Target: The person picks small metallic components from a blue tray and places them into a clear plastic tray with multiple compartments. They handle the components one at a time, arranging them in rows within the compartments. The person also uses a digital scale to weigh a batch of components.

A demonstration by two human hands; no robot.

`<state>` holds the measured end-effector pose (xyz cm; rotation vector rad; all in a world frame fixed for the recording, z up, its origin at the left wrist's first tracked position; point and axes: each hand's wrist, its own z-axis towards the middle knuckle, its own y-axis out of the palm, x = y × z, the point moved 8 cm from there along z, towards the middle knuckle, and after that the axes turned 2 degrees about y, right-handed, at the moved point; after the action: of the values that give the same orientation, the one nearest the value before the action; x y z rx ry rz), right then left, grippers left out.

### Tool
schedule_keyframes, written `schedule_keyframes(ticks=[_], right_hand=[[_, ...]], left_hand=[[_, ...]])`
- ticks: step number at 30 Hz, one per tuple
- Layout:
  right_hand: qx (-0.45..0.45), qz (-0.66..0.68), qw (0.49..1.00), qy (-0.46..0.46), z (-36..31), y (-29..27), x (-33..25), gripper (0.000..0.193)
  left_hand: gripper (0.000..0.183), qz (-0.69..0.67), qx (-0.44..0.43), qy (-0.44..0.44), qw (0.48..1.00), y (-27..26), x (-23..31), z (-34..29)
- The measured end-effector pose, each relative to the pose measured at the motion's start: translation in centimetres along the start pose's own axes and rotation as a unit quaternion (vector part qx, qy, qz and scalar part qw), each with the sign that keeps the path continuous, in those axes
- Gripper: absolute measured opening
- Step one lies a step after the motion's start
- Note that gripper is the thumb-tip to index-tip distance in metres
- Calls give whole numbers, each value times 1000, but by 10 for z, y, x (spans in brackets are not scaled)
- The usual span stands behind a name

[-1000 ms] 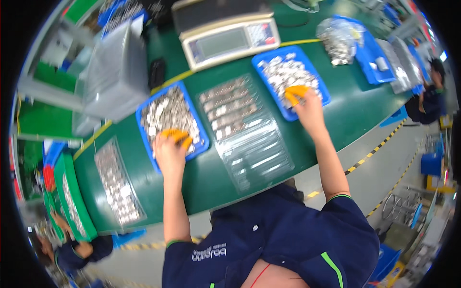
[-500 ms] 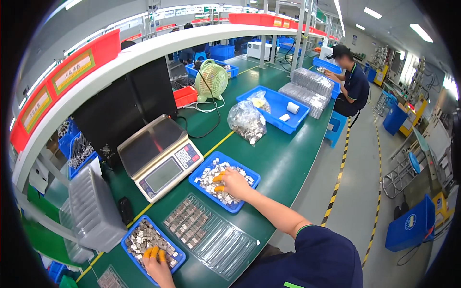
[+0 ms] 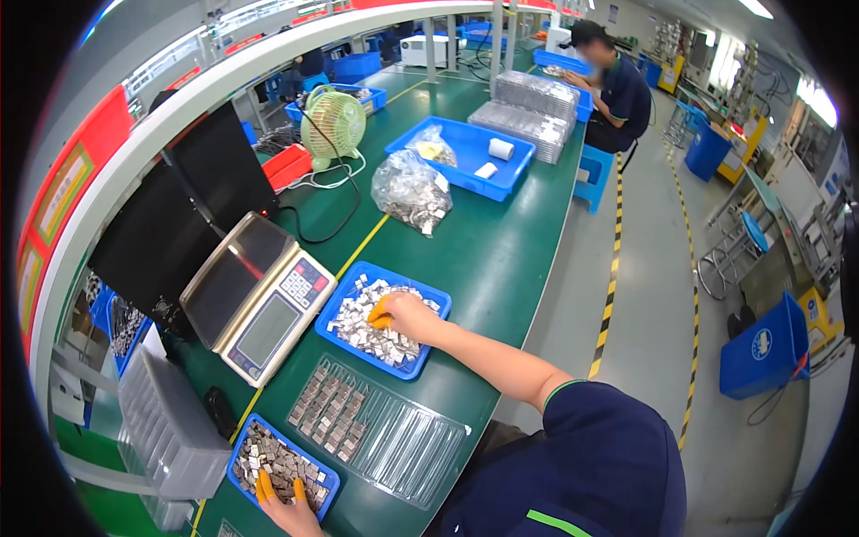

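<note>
My right hand (image 3: pixel 410 317) reaches into a blue tray (image 3: pixel 426 365) of small white-and-silver parts (image 3: pixel 357 328). Its fingers, in orange finger cots, come together among the parts; whatever is between them is hidden. Nearer me on the left, my left hand (image 3: pixel 290 514) rests over a second blue tray (image 3: pixel 332 488) filled with small brownish-silver metal parts (image 3: pixel 279 461). Its orange-capped fingers are apart, and I see nothing held. Between the trays lies a clear plastic blister tray (image 3: pixel 410 452), with rows of metal parts (image 3: pixel 329 410) in its left portion and vacant slots at right.
A digital scale (image 3: pixel 261 300) stands left of the upper tray. Beyond it are a green fan (image 3: pixel 332 125), a plastic bag of parts (image 3: pixel 413 192), a large blue bin (image 3: pixel 465 182) and stacked clear trays (image 3: pixel 523 125). Another person (image 3: pixel 613 89) sits at the table's far right.
The view has turned, so the table things appear farther left. My right fingers have drawn together in the white parts; my left fingers have spread apart over theirs.
</note>
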<state>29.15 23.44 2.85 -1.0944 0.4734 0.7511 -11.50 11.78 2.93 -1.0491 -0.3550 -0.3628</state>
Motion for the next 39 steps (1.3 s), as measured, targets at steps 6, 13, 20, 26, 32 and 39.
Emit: schedule_keyframes(ticks=[6,13,20,26,32,39], right_hand=[[-3,39,998,-46,-1,4,1,15],[-82,33,993,-74,-3,22,2,23],[-105,82,991,-8,-4,15,-7,21],[-52,67,996,19,-1,9,3,17],[14,58,996,62,8,24,-11,19],[80,99,987,99,-4,-13,11,17]], left_hand=[[41,-24,-5,-80,996,5,-24,0],[25,-84,-33,-111,990,-15,19,7],[20,-34,-7,-13,999,-23,39,13],[17,-111,57,-38,991,-12,-6,4],[19,-48,180,-43,982,-63,19,-11],[27,-284,190,-208,916,-16,-13,5]])
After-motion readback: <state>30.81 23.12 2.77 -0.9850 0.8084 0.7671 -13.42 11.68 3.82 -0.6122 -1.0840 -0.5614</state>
